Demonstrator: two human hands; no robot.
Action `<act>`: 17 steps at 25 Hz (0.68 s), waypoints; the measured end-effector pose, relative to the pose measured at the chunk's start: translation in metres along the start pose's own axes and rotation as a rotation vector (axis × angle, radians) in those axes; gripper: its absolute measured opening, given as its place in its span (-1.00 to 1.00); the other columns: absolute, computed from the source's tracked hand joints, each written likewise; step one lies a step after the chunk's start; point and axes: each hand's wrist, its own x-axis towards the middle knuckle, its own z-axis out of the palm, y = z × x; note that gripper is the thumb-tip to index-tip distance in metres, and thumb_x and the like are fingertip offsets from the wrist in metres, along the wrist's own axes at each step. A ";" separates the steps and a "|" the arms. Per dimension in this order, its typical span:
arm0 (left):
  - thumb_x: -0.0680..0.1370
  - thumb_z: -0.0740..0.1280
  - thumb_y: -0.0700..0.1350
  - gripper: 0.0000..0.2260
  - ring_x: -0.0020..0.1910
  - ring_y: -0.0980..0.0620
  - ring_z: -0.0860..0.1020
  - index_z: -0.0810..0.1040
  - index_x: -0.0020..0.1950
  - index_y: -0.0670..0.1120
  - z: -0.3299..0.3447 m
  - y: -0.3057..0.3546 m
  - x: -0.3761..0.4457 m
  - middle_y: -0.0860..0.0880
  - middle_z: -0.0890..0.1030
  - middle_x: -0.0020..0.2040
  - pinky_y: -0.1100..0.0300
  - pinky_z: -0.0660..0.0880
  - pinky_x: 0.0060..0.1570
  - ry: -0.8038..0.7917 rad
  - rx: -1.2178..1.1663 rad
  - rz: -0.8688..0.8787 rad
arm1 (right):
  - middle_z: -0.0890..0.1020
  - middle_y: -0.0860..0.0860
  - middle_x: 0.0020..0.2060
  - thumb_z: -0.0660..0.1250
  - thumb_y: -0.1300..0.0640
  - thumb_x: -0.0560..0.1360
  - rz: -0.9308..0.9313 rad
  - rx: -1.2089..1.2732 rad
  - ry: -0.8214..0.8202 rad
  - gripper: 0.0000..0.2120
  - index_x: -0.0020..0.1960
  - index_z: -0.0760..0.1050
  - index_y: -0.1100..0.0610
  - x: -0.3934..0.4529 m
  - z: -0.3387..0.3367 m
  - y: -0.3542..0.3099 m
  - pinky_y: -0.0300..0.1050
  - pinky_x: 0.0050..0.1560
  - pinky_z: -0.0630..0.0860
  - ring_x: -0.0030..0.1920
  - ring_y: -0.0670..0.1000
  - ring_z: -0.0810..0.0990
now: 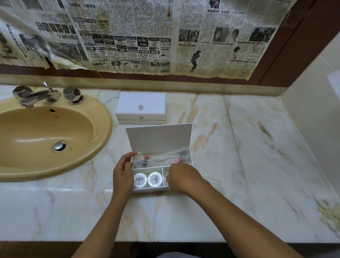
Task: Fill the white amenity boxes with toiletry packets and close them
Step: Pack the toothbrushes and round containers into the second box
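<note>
An open white amenity box [161,173] sits near the bench [243,145] edge, lid up. The left hand [123,174] holds its left wall steady; the right hand [181,178] reaches into the right compartment, grip hidden. Packets should lie flat so the lid shuts.

I'm in a hotel bathroom: marble vanity counter [243,145], tan basin [40,137] w/ chrome taps [37,95], branded amenity box [140,107], newspaper-covered mirror [142,33].
</note>
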 end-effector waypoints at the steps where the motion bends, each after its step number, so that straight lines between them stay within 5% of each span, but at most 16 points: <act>1: 0.55 0.08 -0.38 -0.64 0.01 0.35 0.53 0.60 0.09 -0.10 0.000 0.000 0.000 0.08 0.62 0.04 0.39 0.42 0.04 0.000 0.003 0.002 | 0.55 0.18 0.14 0.14 0.22 0.56 -0.019 0.002 -0.017 -0.78 0.11 0.49 0.26 -0.001 0.003 -0.001 -0.11 -0.06 0.38 0.14 0.19 0.54; 8: 0.55 0.07 -0.39 -0.64 -0.03 0.39 0.52 0.60 0.08 -0.09 0.001 0.003 -0.001 0.04 0.62 0.04 0.54 0.40 -0.07 0.005 0.008 -0.003 | 0.50 0.20 0.21 0.06 0.23 0.61 -0.083 0.032 0.005 -0.73 0.07 0.54 0.21 -0.018 -0.003 -0.001 -0.03 0.17 0.38 0.24 0.20 0.40; 13: 0.55 0.07 -0.39 -0.64 -0.05 0.38 0.53 0.60 0.09 -0.13 0.001 0.003 -0.001 0.00 0.62 0.05 0.55 0.40 -0.13 0.003 -0.002 -0.003 | 0.53 0.21 0.12 0.03 0.20 0.62 -0.099 0.044 -0.007 -0.69 0.10 0.52 0.29 -0.021 0.004 0.000 -0.08 -0.05 0.30 0.15 0.21 0.46; 17: 0.56 0.07 -0.38 -0.64 0.00 0.31 0.54 0.60 0.09 -0.10 0.001 0.003 -0.001 0.00 0.62 0.06 0.54 0.41 -0.10 0.005 0.009 0.000 | 0.52 0.21 0.12 -0.01 0.09 0.64 -0.074 0.066 -0.001 -0.67 0.07 0.47 0.23 -0.019 0.006 0.004 -0.05 0.02 0.34 0.16 0.20 0.45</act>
